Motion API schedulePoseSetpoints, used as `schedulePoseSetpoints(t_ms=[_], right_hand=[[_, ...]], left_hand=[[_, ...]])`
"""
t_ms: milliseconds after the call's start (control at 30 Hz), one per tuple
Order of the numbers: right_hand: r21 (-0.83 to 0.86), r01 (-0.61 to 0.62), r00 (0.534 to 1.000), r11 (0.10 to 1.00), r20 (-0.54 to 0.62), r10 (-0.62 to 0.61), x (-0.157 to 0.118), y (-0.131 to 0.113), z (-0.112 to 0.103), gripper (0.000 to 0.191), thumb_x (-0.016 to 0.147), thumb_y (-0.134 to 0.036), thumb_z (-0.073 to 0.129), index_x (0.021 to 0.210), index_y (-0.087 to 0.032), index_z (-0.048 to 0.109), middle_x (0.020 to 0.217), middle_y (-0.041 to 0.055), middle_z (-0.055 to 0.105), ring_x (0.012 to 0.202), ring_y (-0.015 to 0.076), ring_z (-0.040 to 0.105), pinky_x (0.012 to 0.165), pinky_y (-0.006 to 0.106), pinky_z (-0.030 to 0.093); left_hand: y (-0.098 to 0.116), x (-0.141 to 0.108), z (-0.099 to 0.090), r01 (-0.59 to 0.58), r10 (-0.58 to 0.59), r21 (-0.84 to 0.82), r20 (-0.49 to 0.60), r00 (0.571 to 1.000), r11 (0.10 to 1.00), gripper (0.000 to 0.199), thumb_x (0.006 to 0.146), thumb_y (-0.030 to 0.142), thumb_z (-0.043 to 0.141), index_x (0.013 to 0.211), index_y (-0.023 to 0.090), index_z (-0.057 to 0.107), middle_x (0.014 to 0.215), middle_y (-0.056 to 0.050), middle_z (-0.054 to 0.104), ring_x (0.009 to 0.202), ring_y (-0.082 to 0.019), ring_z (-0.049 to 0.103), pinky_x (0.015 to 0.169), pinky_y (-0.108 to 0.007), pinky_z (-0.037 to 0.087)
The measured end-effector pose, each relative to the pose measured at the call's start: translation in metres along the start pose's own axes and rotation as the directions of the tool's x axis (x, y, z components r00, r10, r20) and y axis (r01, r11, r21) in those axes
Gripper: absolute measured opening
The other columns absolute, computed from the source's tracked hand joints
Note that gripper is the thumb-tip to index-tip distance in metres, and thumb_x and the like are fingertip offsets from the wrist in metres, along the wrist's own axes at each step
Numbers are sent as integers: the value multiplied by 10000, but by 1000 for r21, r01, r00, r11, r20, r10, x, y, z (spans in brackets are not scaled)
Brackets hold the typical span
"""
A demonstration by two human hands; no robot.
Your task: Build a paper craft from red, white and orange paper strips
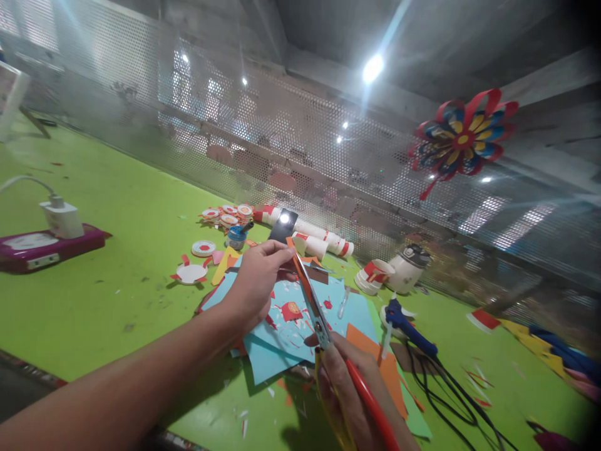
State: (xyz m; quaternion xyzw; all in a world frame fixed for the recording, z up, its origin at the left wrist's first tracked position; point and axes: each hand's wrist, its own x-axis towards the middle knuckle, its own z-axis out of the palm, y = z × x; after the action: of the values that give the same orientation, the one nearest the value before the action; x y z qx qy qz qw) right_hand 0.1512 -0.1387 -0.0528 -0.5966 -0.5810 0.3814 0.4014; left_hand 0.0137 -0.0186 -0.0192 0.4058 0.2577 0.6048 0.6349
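Orange paper (290, 242), centre, pinched by left hand (256, 279); right hand (352, 369) grips scissors (320, 329). Light-blue sheets (268, 358) lie beneath; blue glue gun (412, 329) right, purple power strip (95, 237) left, paper flower (464, 139) hanging far right.

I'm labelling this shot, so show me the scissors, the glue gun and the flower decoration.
Scissors (321, 328): head view, on the metal pivot.
Glue gun (412, 329): head view, on its blue body.
Flower decoration (463, 139): head view, on its centre.
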Motion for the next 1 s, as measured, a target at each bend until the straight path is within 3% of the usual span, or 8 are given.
schedulePoseSetpoints(t_ms=[233,400,633,1000], right_hand=[[79,21,1000,997,-3,-20,-2,-1,3,489,839,-665,452,829,-184,543,612,-33,352,511,92,317,435,205,291],[-9,16,1000,1000,27,-15,-3,-1,2,501,847,-666,437,829,-176,541,591,-30,397,482,83,325,396,200,241],[-61,52,999,997,-13,-53,-2,-3,0,551,823,-695,442,890,-170,597,576,-20,439,505,105,386,446,217,303],[-17,28,1000,999,2,-28,-3,-1,3,486,862,-649,425,837,-175,532,548,-45,352,460,81,332,378,199,230]], left_hand=[[-1,0,0,10,-10,-9,5,1000,1000,116,723,193,647,662,140,565,636,-8,594,574,-106,538,594,-249,447],[-2,3,-2,-2,1,-25,-16,1000,1000,110,710,214,653,691,145,570,665,-14,617,584,-114,552,596,-254,438],[-2,-1,0,11,-12,-45,-12,1000,999,103,713,174,643,677,146,550,644,5,582,582,-103,539,586,-238,440],[-1,-4,2,14,-16,-70,-33,999,997,117,731,160,628,653,146,541,620,3,571,575,-101,534,578,-232,440]])
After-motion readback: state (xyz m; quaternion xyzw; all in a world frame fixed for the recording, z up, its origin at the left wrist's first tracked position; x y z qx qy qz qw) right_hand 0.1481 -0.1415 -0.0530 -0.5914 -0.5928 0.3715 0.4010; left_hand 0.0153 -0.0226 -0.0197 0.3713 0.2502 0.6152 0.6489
